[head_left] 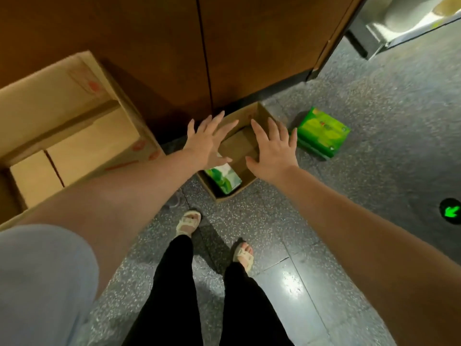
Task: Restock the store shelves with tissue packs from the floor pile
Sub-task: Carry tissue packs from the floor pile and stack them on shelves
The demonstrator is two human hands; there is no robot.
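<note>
A small open cardboard box (259,116) stands on the floor against a brown wooden panel. One green and white tissue pack (224,177) lies in its near corner. A second green tissue pack (321,132) lies on the floor to the right of the box. My left hand (208,143) hovers over the box's left side with fingers spread and holds nothing. My right hand (272,149) is stretched out over the box's right side, fingers straight, also holding nothing.
A large cardboard box (67,126) with folded flaps sits at the left against the brown panel (154,51). My feet in sandals (189,222) stand on the speckled grey floor just in front of the small box. A green arrow marker (451,211) glows on the floor at right.
</note>
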